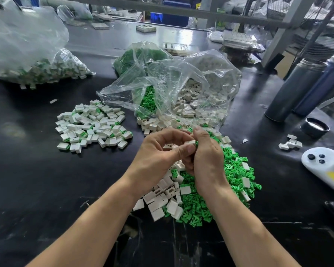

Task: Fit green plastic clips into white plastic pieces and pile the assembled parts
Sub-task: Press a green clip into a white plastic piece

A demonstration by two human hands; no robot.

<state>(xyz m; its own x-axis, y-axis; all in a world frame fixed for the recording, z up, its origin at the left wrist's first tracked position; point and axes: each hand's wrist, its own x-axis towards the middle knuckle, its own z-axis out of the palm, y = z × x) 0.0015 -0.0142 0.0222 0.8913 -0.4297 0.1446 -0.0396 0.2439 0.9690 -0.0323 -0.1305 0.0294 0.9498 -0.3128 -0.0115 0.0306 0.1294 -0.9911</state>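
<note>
My left hand and my right hand meet above a heap of loose green clips and loose white pieces. Between the fingertips of both hands sits a small white piece with a green clip at its right side. More white pieces rest in my left palm. The pile of assembled white-and-green parts lies to the left on the black table.
An open clear bag spills green clips and white pieces behind my hands. A large bag of assembled parts lies far left. Two dark cylinders, a black lid, a few white pieces and a white device stand at the right.
</note>
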